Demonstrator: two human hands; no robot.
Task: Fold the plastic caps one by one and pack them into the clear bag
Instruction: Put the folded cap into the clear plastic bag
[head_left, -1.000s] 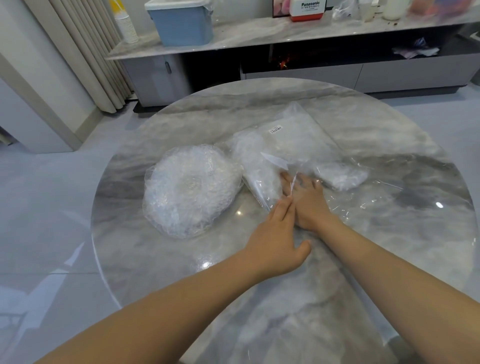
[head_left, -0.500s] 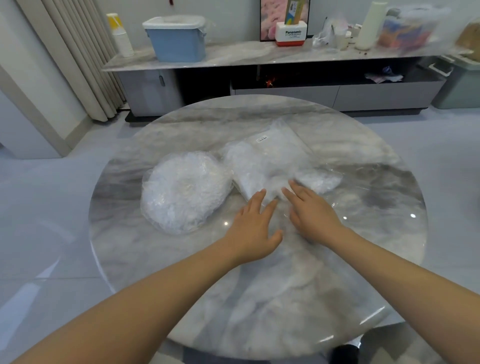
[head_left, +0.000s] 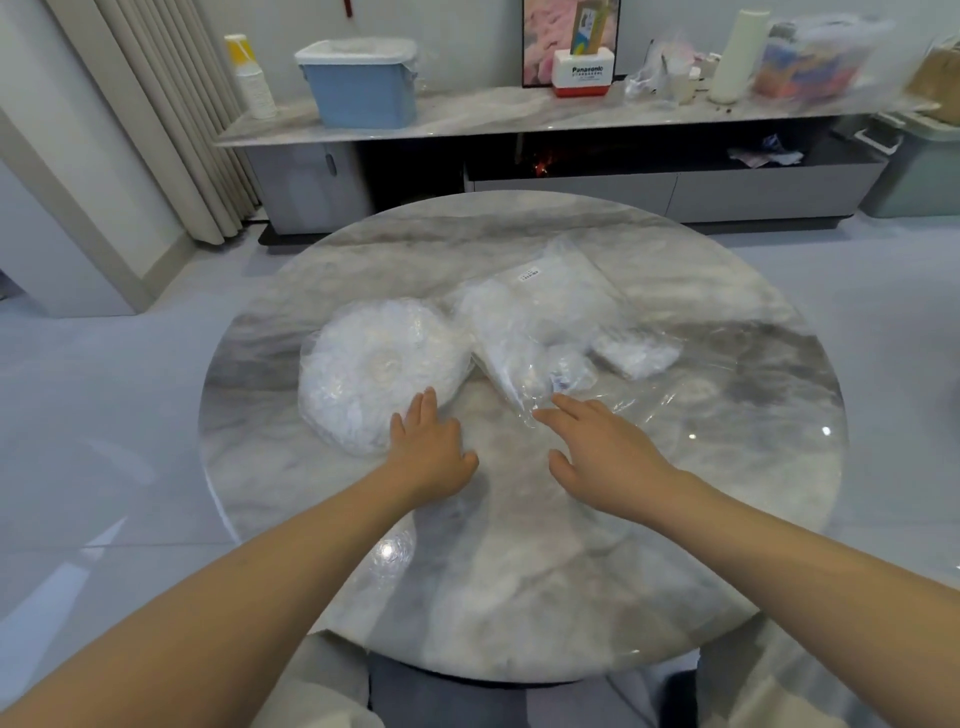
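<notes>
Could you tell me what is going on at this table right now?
A person is packing plastic caps. The left hand, fingers straight, reaches to the round pile of caps on the marble table. The right hand, also open, rests at the near edge of the clear bag, which already holds folded caps.

Bare forearms and hands, no sleeves

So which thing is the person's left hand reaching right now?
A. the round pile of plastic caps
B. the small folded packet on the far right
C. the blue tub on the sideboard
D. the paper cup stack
A: the left hand lies open with its fingertips at the near edge of the round pile of plastic caps on the marble table, while the right hand reaches toward the clear bag.
</notes>
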